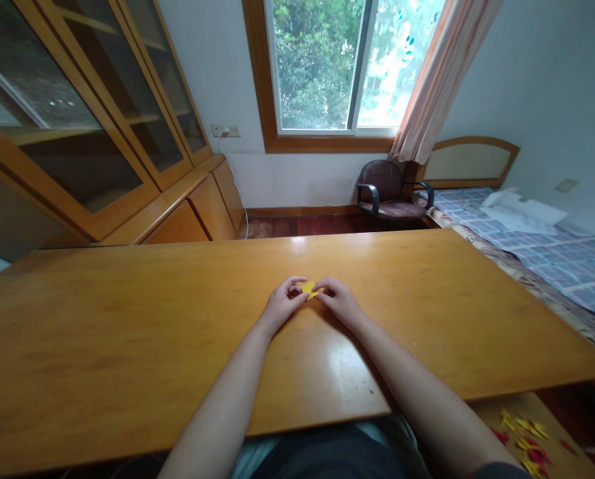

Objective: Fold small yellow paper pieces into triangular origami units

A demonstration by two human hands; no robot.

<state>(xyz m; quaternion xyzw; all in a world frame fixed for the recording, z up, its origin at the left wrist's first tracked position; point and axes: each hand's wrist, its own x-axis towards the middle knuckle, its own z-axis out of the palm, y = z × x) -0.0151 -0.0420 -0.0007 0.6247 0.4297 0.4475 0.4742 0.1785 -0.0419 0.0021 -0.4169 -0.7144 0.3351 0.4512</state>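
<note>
A small piece of folded yellow paper (pixel 308 287) is held up between my two hands, just over the middle of the wooden table (pixel 128 346). My left hand (pixel 283 303) pinches its left side with thumb and fingers. On the other side, my right hand (pixel 338 299) grips the right edge between thumb and fingertips. The exact shape of the folds is too small to make out, and the fingers cover parts of it.
Several yellow and red folded paper pieces (pixel 527 439) lie on a lower surface at the bottom right. Beyond the table stand a dark red armchair (pixel 385 186) and a bed (pixel 552 246). A glass-door cabinet (pixel 148 179) is on the left, below a window's left side.
</note>
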